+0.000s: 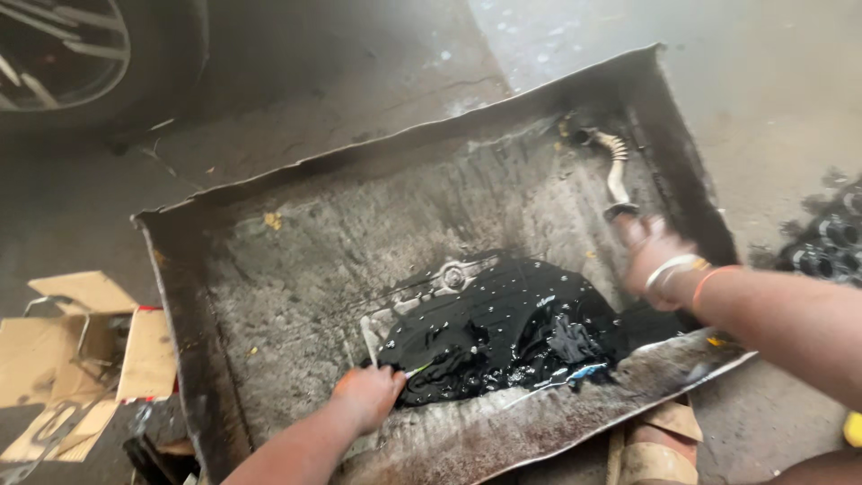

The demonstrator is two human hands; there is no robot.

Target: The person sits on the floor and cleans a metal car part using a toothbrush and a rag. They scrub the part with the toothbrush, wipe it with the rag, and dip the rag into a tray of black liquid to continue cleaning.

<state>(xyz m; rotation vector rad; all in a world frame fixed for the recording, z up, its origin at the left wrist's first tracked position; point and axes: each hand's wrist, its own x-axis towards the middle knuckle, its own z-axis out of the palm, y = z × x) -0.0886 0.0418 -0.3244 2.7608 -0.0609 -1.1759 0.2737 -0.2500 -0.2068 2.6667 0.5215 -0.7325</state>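
1. Big picture first: a wide, battered metal tray [193, 296] sits on the concrete floor [772, 108], its raised walls grimy and streaked, and a pool of black oily liquid [503, 332] gathers at the near low side, just in front of the person.
2. The step in hand looks like washing parts in that dirty bath. Both hands are down in the tray, one at each end of the pool.
3. Up top left, a dark car wheel [63, 54] stands well apart from the tray.
4. Packages: flattened tan cardboard boxes [85, 337] lie on the floor just beside the tray's left wall, flaps open, one edge showing red; no label is readable.
5. Far right, a dark heap of round metal parts [831, 238] rests on the floor.
6. At the far right corner of the tray, a pale ribbed bent pipe [617, 166] lies against the wall.
7. The right hand [654, 256], bangles at the wrist, is blurred just below that pipe; I cannot tell how its fingers stand.
8. The left hand [368, 395] is curled closed around a thin brush handle [420, 368] at the pool's near left edge.
9. Next move, by my judgement, calls for a firm grip on the brush and care with slippery, oily parts.
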